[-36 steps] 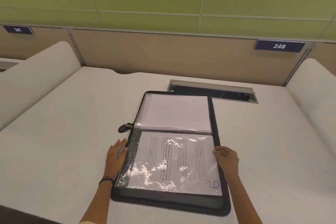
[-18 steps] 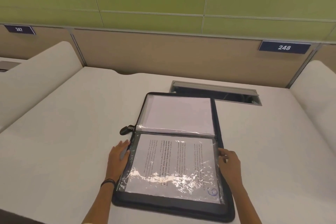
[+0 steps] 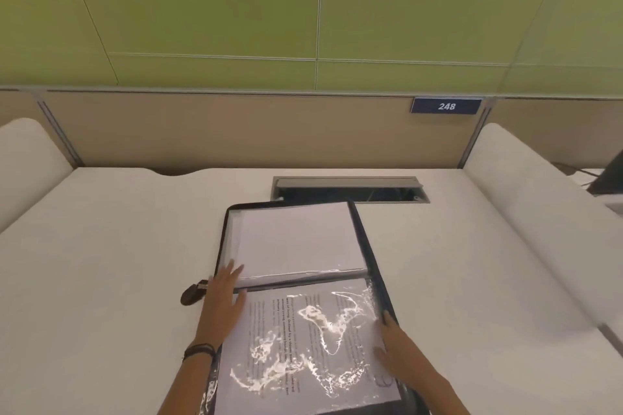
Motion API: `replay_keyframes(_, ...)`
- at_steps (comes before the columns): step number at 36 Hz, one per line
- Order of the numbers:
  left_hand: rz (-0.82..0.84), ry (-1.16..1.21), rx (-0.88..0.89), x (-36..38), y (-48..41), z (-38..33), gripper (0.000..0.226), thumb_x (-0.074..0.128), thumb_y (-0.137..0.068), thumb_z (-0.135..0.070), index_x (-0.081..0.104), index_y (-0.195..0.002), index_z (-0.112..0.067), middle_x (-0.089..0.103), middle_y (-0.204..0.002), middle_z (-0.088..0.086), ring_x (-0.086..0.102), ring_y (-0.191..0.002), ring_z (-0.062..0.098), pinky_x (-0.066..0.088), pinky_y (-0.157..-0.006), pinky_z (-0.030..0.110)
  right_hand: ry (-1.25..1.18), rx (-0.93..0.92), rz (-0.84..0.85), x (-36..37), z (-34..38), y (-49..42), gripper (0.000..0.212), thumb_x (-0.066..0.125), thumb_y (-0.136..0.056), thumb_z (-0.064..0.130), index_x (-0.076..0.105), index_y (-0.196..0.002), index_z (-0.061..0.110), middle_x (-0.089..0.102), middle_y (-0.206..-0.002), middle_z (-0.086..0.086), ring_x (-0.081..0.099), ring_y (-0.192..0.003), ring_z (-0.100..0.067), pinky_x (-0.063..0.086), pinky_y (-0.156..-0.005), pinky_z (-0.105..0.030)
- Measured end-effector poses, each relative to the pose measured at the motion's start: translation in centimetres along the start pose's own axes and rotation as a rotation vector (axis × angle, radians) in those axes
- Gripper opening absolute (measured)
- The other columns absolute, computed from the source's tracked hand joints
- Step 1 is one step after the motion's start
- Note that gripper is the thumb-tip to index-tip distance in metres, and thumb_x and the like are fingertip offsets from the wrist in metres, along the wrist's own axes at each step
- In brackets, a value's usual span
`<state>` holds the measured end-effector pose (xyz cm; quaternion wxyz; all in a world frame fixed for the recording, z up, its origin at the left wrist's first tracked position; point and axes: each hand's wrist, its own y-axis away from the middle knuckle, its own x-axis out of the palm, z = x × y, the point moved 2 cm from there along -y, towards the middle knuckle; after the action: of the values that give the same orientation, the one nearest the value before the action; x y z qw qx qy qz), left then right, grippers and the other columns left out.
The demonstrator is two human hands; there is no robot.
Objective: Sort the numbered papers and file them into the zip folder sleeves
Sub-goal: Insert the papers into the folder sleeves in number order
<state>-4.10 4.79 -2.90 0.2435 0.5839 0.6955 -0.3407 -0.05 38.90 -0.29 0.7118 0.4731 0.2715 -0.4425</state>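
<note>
The zip folder [image 3: 365, 246] lay open and flat in the lower middle of the frame on a smooth, matte white desk [image 3: 118, 263], its black fabric border framing both halves. The upper half held a rectangular stack of blank white sheets [image 3: 296, 239] behind clear film. In the lower half lay a glossy plastic sleeve [image 3: 340, 320], wrinkled and throwing bright, wavy glare. Inside it was a printed page [image 3: 296, 350] with columns of small dark text turned sideways. A blue handwritten numeral [image 3: 384, 381] showed at the page's lower right corner, partly covered and too blurred to read.

The left hand [image 3: 222, 300] lay flat on the folder's left edge, its fingers straight and spread across the fold between the halves, gripping nothing. Thin dark bands [image 3: 199, 351] circled its wrist. The right hand [image 3: 397, 352] rested on the sleeve's right edge with straight fingers, pressing rather than pinching.

A small dark oval zip pull [image 3: 191, 294] lay on the desk just left of the left hand. Above the folder a long metal-rimmed cable hatch [image 3: 350, 183] was sunk into the desk. Beyond it stood a tan divider [image 3: 236, 131] bearing a dark blue sign [image 3: 445, 106] reading 248, with flat green wall panels [image 3: 202, 10] above. Rounded white side partitions [image 3: 526, 185] flanked the desk.
</note>
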Motion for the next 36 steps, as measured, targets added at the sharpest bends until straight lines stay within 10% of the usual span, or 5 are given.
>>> replay_keyframes(13,0.589,-0.268,0.09,1.4,-6.4,-0.3,0.075,0.049,-0.095,-0.041,0.003,-0.151,-0.019,-0.004,-0.159,0.001,-0.004,-0.147,0.022,-0.001,-0.117,0.038,0.164,0.471,0.193,5.0,2.2,2.6,0.079,0.04,-0.095,0.04,-0.01,-0.149,0.012,0.001,-0.15,-0.035,0.007,-0.139,-0.05,0.017,-0.111,-0.059)
replay_keyframes(36,0.822,-0.606,0.064,1.0,-4.7,-2.5,0.086,0.039,-0.094,-0.057,-0.011,-0.15,-0.017,-0.015,-0.157,0.016,-0.006,-0.144,0.038,0.01,-0.117,0.045,0.166,0.525,0.161,1.6,2.9,0.5,0.108,0.035,-0.08,0.077,-0.022,-0.145,0.012,-0.016,-0.147,-0.037,-0.004,-0.139,-0.051,0.0,-0.105,-0.069)
